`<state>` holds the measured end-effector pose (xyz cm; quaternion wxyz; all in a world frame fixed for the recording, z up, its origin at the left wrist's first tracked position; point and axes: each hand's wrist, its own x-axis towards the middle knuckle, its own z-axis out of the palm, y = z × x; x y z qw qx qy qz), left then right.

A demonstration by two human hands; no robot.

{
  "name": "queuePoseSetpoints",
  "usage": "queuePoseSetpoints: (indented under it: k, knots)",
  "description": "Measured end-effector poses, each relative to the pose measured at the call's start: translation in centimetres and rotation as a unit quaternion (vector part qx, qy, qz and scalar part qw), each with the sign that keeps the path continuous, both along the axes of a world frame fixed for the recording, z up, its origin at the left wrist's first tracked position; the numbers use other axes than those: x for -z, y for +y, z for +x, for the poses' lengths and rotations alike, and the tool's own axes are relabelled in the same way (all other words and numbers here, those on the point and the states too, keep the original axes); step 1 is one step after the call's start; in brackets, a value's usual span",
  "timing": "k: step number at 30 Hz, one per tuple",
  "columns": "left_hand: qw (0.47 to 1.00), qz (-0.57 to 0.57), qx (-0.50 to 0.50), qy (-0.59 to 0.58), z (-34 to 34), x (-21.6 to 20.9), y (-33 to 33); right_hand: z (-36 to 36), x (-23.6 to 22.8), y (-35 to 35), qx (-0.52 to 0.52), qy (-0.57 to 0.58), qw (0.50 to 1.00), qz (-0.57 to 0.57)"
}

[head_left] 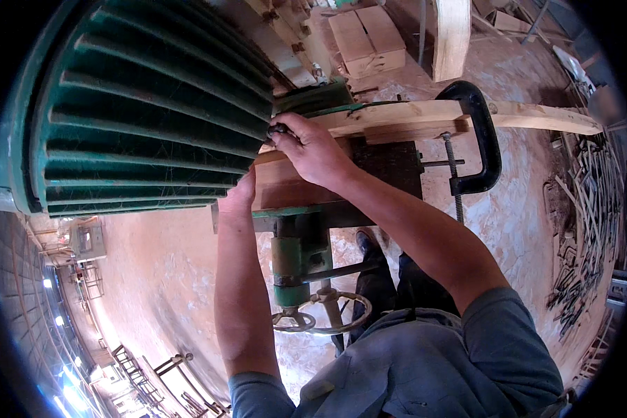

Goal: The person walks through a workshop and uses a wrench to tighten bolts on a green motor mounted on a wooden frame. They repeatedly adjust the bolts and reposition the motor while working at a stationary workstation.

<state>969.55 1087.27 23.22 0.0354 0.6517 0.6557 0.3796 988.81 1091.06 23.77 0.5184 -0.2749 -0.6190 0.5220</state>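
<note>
My right hand point(312, 152) reaches over the machine table, its thumb and fingers closed on a small dark metal piece point(279, 130) beside the green ribbed motor housing point(146, 118). I cannot make out whether that piece is a knob or a bolt. Below the housing's edge, my left hand point(241, 191) shows only its wrist side; its fingers are hidden behind the ribs. Just beyond my right hand, a long curved wooden piece point(543, 117) runs out to the right. A black C-clamp point(491, 143) stands around it, near a shorter wooden block point(414, 129).
Under the table point(390, 174) sit a green column point(288, 268) and handwheels point(352, 313), close to my legs. An upright timber point(453, 35) and a cardboard box point(369, 42) are beyond the machine. Many thin wooden pieces point(585, 209) lie on the floor at right.
</note>
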Motion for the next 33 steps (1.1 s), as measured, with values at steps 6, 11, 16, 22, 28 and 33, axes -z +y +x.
queuePoseSetpoints:
  k: [6, 11, 16, 22, 28, 33]
  knots:
    - [0.999, -0.005, -0.024, 0.038, 2.6, -1.0, -0.2, -0.6, 0.5, -0.4, 0.102, 0.009, 0.988, 0.12]
    - [0.992, -0.039, -0.061, 0.107, 3.0, -2.8, -1.4, -1.2, 1.3, 0.9, 0.008, 0.005, 1.0, -0.028]
    - [0.989, -0.01, -0.067, 0.132, 2.6, -3.0, -0.9, -1.6, 2.7, 1.2, 0.024, -0.018, 0.997, -0.073]
    - [0.978, -0.065, -0.076, 0.182, 1.3, -1.6, -1.3, 0.9, -0.7, 4.0, -0.149, -0.092, 0.984, -0.012]
    - [0.999, -0.029, -0.014, 0.029, 1.3, -2.2, -0.9, 1.0, 0.7, 3.8, -0.044, -0.105, 0.99, 0.086]
    - [0.997, -0.015, 0.006, -0.076, 1.5, -2.5, -1.4, -1.1, 0.6, 1.2, -0.005, -0.013, 0.999, 0.048]
